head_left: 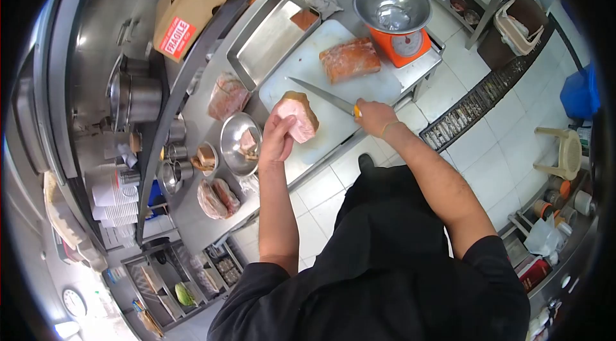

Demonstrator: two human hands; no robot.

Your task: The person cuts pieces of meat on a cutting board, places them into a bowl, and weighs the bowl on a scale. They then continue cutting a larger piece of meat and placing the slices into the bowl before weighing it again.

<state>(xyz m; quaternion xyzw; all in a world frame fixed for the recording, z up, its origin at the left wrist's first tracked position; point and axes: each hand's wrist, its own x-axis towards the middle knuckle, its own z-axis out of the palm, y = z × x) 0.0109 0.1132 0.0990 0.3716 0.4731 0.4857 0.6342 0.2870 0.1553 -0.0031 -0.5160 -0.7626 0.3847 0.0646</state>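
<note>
My left hand (277,138) grips a thick piece of pale pink meat (298,116) with a brown rind, raised over the near left part of the white cutting board (292,78). In my right hand (376,117) is a knife (324,94) with a yellowish handle. Its long blade points left across the board, just beyond the meat and apart from it as far as I can tell. A larger block of reddish meat (350,60) lies on the board's right side. My fingers partly cover the held piece and the knife's handle.
Behind the board are a steel tray (264,42) and an orange scale (401,45) topped by a metal bowl (393,6). To the left stand a steel bowl (235,160) holding meat scraps, wrapped meat (228,97) and more meat (218,198). A shelf with a cardboard box (205,0) overhangs the table.
</note>
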